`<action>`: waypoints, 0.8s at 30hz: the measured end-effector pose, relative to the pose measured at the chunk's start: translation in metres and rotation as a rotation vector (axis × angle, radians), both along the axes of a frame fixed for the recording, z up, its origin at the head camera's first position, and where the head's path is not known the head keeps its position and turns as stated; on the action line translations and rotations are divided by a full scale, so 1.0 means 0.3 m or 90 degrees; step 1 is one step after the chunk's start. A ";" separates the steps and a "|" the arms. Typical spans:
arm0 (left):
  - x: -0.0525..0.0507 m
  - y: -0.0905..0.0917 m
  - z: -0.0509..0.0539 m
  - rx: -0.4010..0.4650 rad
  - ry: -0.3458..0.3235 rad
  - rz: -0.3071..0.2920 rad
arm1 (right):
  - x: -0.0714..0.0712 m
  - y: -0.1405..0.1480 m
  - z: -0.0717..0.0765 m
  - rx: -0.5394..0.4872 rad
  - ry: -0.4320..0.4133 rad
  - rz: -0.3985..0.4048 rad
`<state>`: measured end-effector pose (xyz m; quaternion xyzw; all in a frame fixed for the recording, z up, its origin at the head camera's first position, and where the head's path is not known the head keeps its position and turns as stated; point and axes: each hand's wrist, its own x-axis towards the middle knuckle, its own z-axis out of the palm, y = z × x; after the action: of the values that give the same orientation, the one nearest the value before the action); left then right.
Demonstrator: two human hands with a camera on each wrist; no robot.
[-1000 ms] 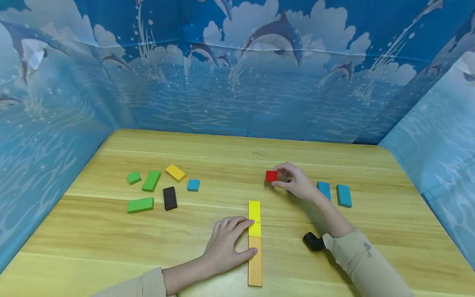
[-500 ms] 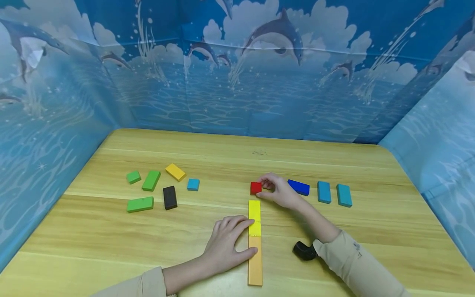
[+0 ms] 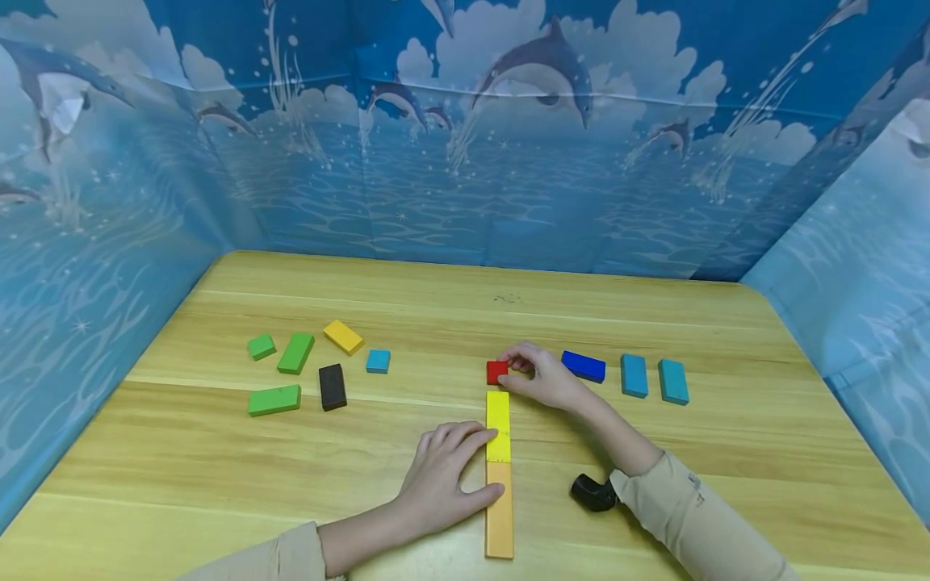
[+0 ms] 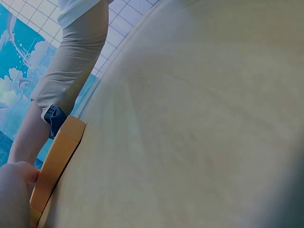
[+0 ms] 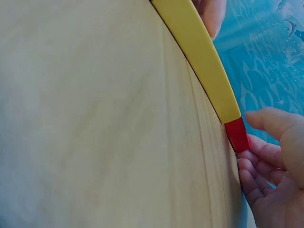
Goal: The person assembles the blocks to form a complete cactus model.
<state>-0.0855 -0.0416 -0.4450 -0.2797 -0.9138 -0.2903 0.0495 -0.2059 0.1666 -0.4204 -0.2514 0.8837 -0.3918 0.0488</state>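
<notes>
In the head view a small red block (image 3: 497,372) lies just beyond the far end of a yellow block (image 3: 498,420), with a narrow gap between them. My right hand (image 3: 541,379) pinches the red block between thumb and fingertips; the right wrist view also has this red block (image 5: 236,134) by the fingers. An orange block (image 3: 499,516) continues the yellow one toward me, in one straight strip. My left hand (image 3: 446,476) rests against that strip from the left, index finger touching the yellow block and thumb on the orange block. Its other fingers hold nothing.
Left on the wooden table (image 3: 392,307) lie several green blocks (image 3: 295,353), an amber block (image 3: 344,337), a black block (image 3: 333,387) and a small light-blue block (image 3: 378,361). To the right are a dark-blue block (image 3: 584,366) and two teal blocks (image 3: 634,376). Dolphin-printed cloth (image 3: 465,202) surrounds the table.
My right hand has carried the red block leftward and toward me, into line with the yellow block. That uncovers the dark-blue block. My left hand stays put on the strip.
</notes>
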 end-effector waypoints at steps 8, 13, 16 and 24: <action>0.001 0.000 -0.001 0.002 0.004 0.000 | 0.001 0.002 0.008 -0.015 -0.047 -0.007; 0.001 0.001 0.000 0.006 0.004 0.001 | 0.001 0.005 0.011 -0.017 -0.074 0.002; 0.001 0.001 0.000 0.007 0.004 0.001 | 0.001 0.007 0.012 -0.018 -0.081 0.008; 0.002 0.001 0.003 0.007 0.000 0.000 | 0.003 0.009 0.017 -0.030 -0.080 0.036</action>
<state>-0.0850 -0.0412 -0.4442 -0.2794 -0.9123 -0.2952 0.0508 -0.2049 0.1694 -0.4154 -0.2518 0.8619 -0.4264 0.1094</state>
